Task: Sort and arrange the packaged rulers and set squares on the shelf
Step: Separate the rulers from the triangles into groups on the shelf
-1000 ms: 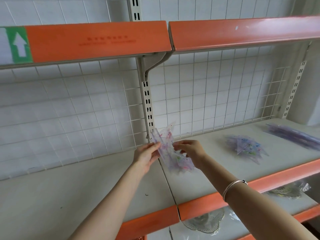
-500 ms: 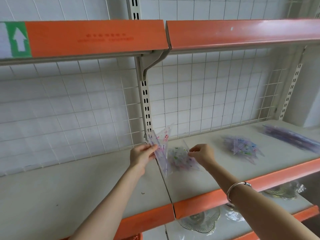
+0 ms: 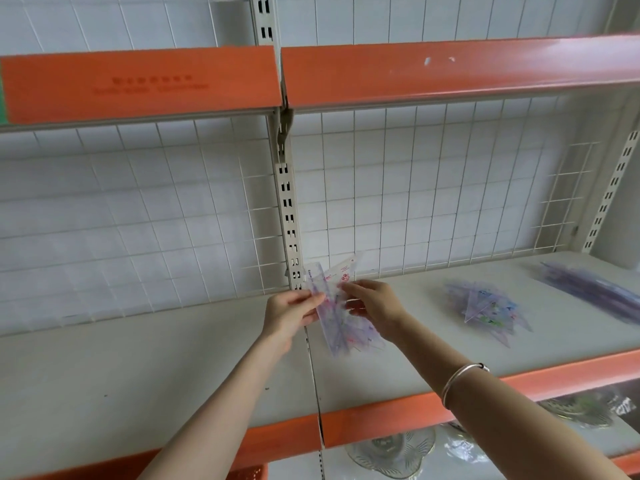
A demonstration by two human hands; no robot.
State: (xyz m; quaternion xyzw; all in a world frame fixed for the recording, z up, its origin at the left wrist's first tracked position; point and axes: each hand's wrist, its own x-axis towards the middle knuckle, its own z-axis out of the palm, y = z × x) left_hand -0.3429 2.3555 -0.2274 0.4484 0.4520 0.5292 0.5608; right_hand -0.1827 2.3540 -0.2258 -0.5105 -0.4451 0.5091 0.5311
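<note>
My left hand (image 3: 290, 310) grips a bundle of clear packaged rulers and set squares (image 3: 331, 311) above the grey shelf (image 3: 180, 372), near the seam between the two shelf boards. My right hand (image 3: 375, 306) pinches the same bundle from the right side. The packets stand tilted, their lower ends fanning out toward the shelf. A loose pile of clear set squares (image 3: 483, 303) lies on the shelf to the right. Farther right lies a row of purple-tinted packaged rulers (image 3: 595, 294).
A white wire grid backs the shelf, with a slotted upright post (image 3: 289, 216) behind my hands. An orange-edged upper shelf (image 3: 415, 76) overhangs. Glass dishes (image 3: 391, 452) sit on the lower shelf. An orange lip (image 3: 381, 419) runs along the front edge.
My right hand has come back from the shelf to the upright bundle and taken hold of it. The view has shifted to the right.
</note>
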